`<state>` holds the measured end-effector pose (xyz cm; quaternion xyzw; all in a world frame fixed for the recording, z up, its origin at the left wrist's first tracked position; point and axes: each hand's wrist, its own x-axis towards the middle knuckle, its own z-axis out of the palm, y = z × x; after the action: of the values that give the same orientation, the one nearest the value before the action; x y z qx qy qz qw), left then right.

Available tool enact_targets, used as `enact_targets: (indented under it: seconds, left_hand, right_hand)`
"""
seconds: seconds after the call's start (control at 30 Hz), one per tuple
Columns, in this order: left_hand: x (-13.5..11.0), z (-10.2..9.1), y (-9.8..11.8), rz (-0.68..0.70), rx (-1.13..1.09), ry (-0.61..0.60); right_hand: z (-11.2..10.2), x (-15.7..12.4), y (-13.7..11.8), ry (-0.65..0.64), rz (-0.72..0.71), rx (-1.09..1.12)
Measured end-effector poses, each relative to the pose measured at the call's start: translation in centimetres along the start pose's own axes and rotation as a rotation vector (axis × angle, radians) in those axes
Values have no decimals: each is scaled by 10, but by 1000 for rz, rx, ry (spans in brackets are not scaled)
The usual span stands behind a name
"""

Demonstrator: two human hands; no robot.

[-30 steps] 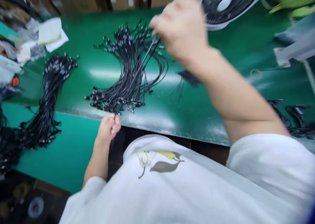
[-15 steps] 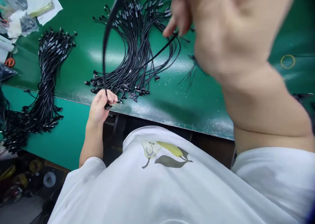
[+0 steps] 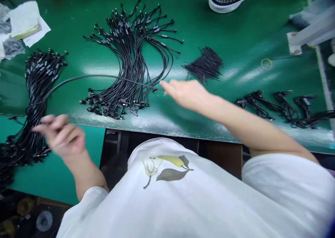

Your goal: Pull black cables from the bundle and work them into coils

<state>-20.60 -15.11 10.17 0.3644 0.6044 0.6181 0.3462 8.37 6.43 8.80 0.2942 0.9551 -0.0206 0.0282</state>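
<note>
A single black cable (image 3: 96, 75) arcs over the table between my two hands. My right hand (image 3: 187, 93), its fingers pressed together, grips the cable's right end beside a small connector. My left hand (image 3: 64, 135) is smeared by motion with its fingers curled; the cable's left end runs down to its fingertips, blurred there. Beneath the cable lies a spread bundle of black cables (image 3: 131, 60) with dark plugs at both ends and grey sleeves near the far ends. Another cable bundle (image 3: 39, 88) lies at the left, just beyond my left hand.
A heap of short black ties (image 3: 205, 64) lies beyond my right hand. More coiled black cables (image 3: 285, 109) sit at the right, near a yellow rubber band (image 3: 266, 64). A white fan (image 3: 227, 1) stands at the back. Papers (image 3: 28, 22) and plastic bags lie at the far left.
My right hand has come down from close to the camera to the table's middle. My left hand has moved left, drawing the cable out into a long arc. The view has shifted right.
</note>
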Motion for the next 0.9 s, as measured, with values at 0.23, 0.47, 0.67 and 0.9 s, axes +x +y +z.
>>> enact_targets:
  seconds: [0.23, 0.47, 0.67, 0.9]
  left_hand:
    - [2, 128, -66, -78, 98, -422]
    - [9, 121, -47, -596, -456, -541]
    - [16, 102, -37, -475, -637, -149]
    - [20, 127, -34, -498, -686, -37]
  right_hand:
    - [2, -37, -39, 80, -185, 159]
    - [27, -51, 44, 207, 47, 403]
    - [63, -80, 66, 235, 22, 544]
    - [59, -97, 41, 400, 168, 175]
